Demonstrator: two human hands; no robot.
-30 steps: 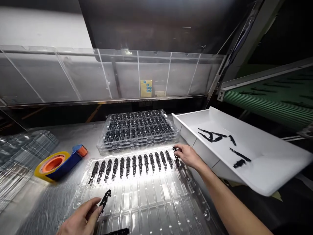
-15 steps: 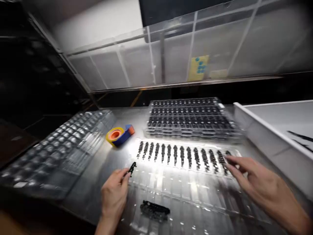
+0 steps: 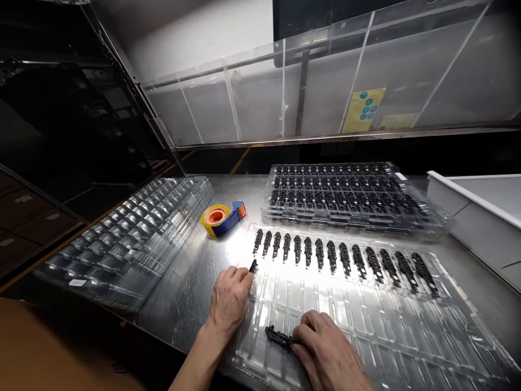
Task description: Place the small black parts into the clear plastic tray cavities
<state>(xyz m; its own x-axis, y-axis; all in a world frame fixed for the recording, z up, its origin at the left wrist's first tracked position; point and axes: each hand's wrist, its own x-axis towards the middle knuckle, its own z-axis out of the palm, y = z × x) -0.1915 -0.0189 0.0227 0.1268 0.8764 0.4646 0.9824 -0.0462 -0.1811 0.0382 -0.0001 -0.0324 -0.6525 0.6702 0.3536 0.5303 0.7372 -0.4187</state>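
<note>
A clear plastic tray (image 3: 280,317) lies on the metal table, its far row filled with several small black plastic parts (image 3: 319,254). At the tray's left edge, my left hand (image 3: 231,296) pinches one black part (image 3: 253,266), only its tip showing past the fingers. Nearer to me, my right hand (image 3: 325,350) has its fingers closed on the end of another black part (image 3: 278,336) lying over the front pockets. Whether more than one part is under the right fingers is hidden.
Stacked clear trays (image 3: 163,228) stand on the left. Behind the tray sits another stack (image 3: 334,220) filled with black parts. A blue and yellow tape dispenser (image 3: 228,222) lies between them. A white bin (image 3: 468,203) is at right, and a clear panel (image 3: 260,103) hangs across the back.
My right hand has left the right end of the filled row and come to the loose black parts at the front. My left hand has brought its part to the tray's left edge.
</note>
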